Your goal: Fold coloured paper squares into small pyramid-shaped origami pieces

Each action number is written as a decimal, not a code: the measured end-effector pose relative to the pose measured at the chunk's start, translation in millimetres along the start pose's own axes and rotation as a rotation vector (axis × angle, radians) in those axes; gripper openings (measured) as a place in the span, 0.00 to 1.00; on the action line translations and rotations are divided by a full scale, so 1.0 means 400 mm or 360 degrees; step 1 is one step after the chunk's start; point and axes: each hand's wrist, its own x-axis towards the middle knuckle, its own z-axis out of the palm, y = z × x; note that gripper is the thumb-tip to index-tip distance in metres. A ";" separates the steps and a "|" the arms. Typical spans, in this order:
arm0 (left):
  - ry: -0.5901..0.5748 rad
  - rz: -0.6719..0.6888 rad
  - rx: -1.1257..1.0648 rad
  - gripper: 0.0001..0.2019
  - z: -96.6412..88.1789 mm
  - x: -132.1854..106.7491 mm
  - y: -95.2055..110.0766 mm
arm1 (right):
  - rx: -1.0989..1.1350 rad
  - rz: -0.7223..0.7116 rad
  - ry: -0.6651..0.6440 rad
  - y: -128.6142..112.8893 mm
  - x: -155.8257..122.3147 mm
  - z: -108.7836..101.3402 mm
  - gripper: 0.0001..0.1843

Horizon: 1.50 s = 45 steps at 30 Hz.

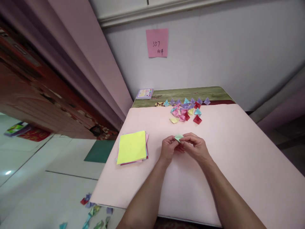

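Note:
A small pale green folded paper piece (178, 137) is pinched between my two hands, just above the pink-covered table (228, 149). My left hand (168, 148) grips it from the left side with thumb and fingers. From the right, my right hand (194, 145) holds its other edge, fingertips pressed together. The fingers hide the lower part of the piece. Beyond my hands lies a cluster of small folded paper pieces (183, 112) in pink, red, purple, blue and yellow. To the left of my hands sits a stack of square paper sheets (132, 147), a yellow one on top.
A small stack of printed cards or packets (145, 93) lies at the table's back left corner. A pink note (157, 43) with handwriting is on the wall. More folded paper pieces (94, 210) lie on the floor past the front left edge. A curtain hangs at the left.

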 end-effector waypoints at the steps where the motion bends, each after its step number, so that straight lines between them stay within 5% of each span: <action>1: -0.0021 -0.0003 -0.0016 0.15 -0.001 0.000 0.000 | -0.0032 -0.0017 0.0016 0.000 0.000 0.000 0.05; 9: -0.0049 0.0061 0.0033 0.19 -0.001 0.001 0.002 | -0.0063 0.0027 0.0119 0.000 -0.004 0.005 0.05; 16: -0.0063 0.0138 0.0100 0.16 0.004 0.004 -0.007 | -0.0032 0.0098 0.0090 0.005 -0.004 0.001 0.18; 27: -0.0050 0.0283 0.0140 0.13 0.001 0.003 -0.017 | -0.0034 0.0090 0.0038 0.038 0.000 0.011 0.11; 33: 0.0179 0.0265 0.0207 0.16 -0.002 0.014 -0.033 | -0.0225 0.0091 0.0169 0.028 0.000 0.009 0.09; 38: 0.0149 0.0494 0.0353 0.12 -0.007 0.012 -0.021 | -0.0282 0.0185 0.0132 0.011 -0.003 0.011 0.10; 45: 0.0274 0.0553 0.0554 0.08 -0.014 0.010 -0.020 | -0.0426 0.0182 0.0070 -0.007 -0.004 0.014 0.12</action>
